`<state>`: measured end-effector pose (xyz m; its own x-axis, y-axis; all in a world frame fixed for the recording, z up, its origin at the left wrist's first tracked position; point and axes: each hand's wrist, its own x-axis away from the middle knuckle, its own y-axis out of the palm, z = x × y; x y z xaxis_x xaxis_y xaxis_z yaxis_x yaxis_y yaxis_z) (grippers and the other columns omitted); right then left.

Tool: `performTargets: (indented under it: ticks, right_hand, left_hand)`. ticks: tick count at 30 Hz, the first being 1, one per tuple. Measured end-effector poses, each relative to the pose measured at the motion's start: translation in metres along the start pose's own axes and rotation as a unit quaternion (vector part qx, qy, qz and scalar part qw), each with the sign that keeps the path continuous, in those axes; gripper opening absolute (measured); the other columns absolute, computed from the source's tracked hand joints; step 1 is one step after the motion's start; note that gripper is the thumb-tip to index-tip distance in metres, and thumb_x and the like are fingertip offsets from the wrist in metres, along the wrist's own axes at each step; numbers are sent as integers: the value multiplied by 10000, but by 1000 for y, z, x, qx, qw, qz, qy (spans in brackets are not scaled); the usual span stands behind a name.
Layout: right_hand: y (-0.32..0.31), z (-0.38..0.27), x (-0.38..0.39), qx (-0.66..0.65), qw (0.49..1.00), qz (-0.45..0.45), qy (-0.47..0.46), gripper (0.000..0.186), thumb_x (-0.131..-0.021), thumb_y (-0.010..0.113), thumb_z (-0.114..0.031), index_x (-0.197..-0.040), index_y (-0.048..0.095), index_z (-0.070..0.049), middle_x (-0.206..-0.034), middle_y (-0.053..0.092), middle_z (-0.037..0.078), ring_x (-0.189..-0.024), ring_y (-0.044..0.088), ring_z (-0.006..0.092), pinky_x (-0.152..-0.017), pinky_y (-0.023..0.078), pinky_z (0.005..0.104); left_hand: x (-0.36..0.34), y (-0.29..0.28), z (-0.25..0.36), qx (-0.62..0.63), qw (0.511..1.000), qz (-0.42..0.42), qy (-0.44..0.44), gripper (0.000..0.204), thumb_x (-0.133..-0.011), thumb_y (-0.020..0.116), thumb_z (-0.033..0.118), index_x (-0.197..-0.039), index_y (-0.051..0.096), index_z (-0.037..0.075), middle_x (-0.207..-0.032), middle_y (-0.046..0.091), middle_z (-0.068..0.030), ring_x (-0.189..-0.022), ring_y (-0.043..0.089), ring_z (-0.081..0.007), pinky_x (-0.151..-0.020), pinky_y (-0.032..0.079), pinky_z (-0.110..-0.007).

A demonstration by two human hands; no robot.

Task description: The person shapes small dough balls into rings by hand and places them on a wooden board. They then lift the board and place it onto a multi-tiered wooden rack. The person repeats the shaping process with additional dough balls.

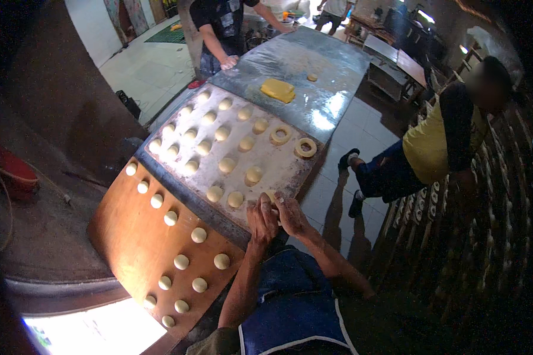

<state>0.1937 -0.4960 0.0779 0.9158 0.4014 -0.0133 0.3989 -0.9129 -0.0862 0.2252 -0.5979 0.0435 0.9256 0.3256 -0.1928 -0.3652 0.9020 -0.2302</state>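
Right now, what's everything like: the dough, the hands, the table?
Dough piece, held, partly hidden
Left hand, closed on it
Right hand, closed on it
Dough rings, shaped, holes open
Dough balls on floured board, round, whole
Dough balls on wooden board, round, whole
Metal table, partly dusted with powder
Yellow slab, lying flat

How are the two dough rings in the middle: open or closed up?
Open. Both dough rings have a hole in the middle, and the floury board shows through.
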Motion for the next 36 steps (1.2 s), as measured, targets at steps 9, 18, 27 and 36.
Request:
performTargets:
  ticks: [9,18,27,36]
  right_hand:
    - [-22,-7,19,176,980,79,-48,699,-954,309,-573,-694,565,23,-569,518,59,-553,475,145,-545,403,366]
    - [-29,3,16,112,987,112,22,642,-958,351,-538,-684,553,6,-630,550,38,-589,492,138,-544,414,360]
    - [-82,11,-34,187,978,57,-76,443,-856,613,-409,-853,597,34,-802,618,89,-684,550,169,-658,468,367]
    - [-126,87,-84,324,925,129,153,552,-805,698,-272,-1238,470,-15,-1005,612,187,-923,623,316,-788,514,425]
  left_hand:
    - [-10,6,4,120,988,-94,17,331,-939,477,271,-1094,544,-14,-914,585,-134,-734,567,-207,-636,483,-360]
    - [-16,24,-41,-31,971,-140,189,391,-941,471,126,-1288,457,-54,-1119,559,-224,-914,563,-320,-780,477,-410]
    - [-72,56,-93,93,995,-19,30,300,-921,488,159,-1095,483,-85,-912,562,-209,-809,557,-300,-691,480,-406]
    - [-141,86,-107,-362,880,36,304,209,-788,569,124,-957,550,3,-925,580,-212,-844,554,-417,-750,451,-485]
